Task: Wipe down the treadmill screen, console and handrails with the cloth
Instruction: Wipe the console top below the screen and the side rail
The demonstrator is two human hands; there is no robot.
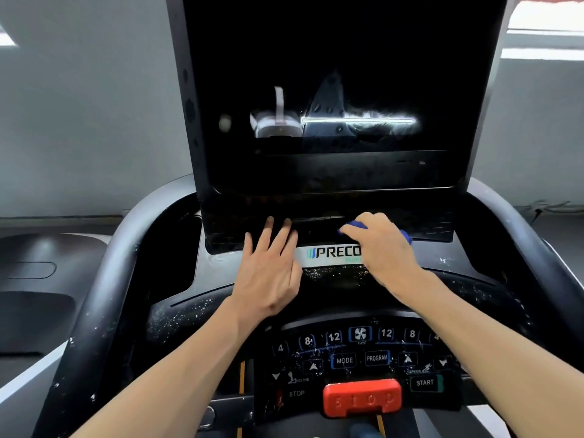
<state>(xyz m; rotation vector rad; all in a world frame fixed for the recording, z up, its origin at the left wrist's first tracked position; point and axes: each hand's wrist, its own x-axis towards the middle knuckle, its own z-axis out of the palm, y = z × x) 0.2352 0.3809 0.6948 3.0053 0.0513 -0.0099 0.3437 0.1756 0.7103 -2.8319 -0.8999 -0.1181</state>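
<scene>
Under the screen (341,74), your right hand (384,248) is gripping the blue cloth (358,225); your left hand (271,267) is lying flat. Keep pressing into the ledge's groove, stroking overlapping.

Screen (341,90): large, black, unlit, tilted back above the console; glossy, reflections and smears across its lower half. Console (357,358): black, speckled with white droplets; numbered keys, MODE, PROGRAM, START, red stop tab at the near edge. Handrails (104,279): dark, curving round both sides. Cloth (360,225): blue, bunched, mostly hidden, at the screen's base ledge.
</scene>
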